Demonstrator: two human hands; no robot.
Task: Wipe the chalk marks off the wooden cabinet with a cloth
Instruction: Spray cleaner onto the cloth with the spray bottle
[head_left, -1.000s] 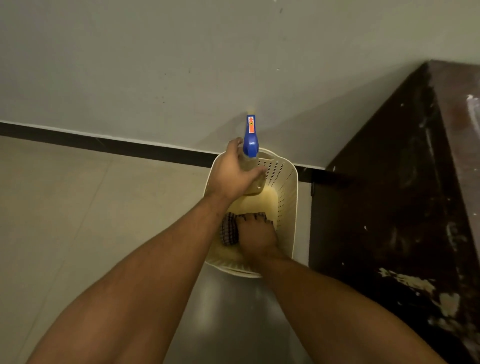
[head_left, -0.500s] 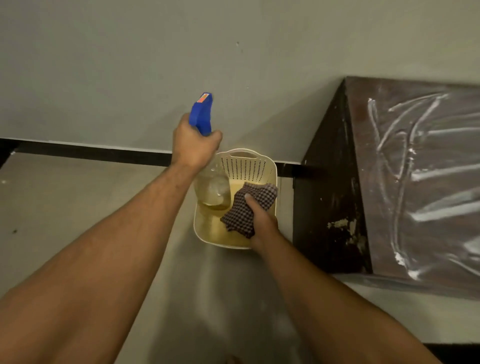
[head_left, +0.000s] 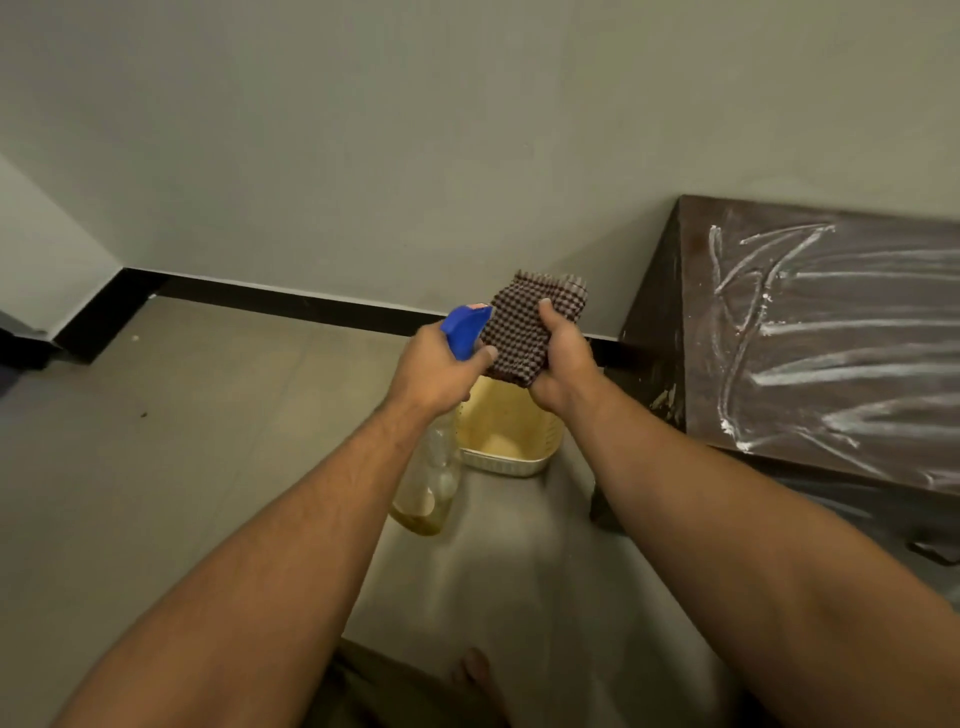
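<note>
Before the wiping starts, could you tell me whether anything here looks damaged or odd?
Yes. The wooden cabinet has white chalk marks scrawled across its top, and its dark side panel shows pale chipped patches near the lower edge, as if the finish had flaked off. Nothing looks spilled.

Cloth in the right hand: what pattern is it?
The cloth is a small dark-brown-and-pale check, seen in the head view, held by the right hand.
</note>
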